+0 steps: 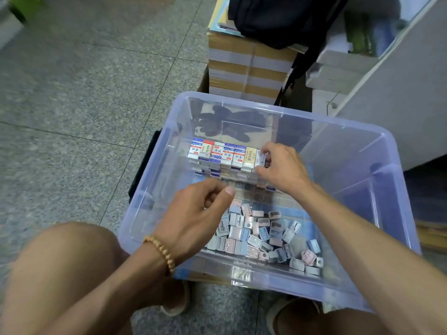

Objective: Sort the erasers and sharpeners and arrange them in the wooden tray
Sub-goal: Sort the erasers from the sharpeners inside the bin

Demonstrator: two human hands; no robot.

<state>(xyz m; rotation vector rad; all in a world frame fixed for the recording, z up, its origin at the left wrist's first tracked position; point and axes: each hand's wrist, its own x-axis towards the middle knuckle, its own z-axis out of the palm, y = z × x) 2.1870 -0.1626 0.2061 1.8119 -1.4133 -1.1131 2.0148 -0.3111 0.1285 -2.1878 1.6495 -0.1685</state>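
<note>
Inside a clear plastic bin [391, 151] a stack of boxed erasers [222, 155] stands in neat rows at the far side. Several loose pink, blue and grey sharpeners [263, 235] lie heaped at the near side. My right hand [280, 165] pinches a white eraser [260, 157] at the right end of the top row. My left hand [200, 209] hovers over the left of the sharpener heap with fingers loosely curled; nothing shows in it. A wooden tray edge [258, 192] shows faintly between the two groups.
The bin stands on a speckled tile floor [84, 105] between my knees. Behind it are stacked paper bundles [246, 68] with a black bag [278, 18] on top, and a grey cabinet [399, 97] at the right.
</note>
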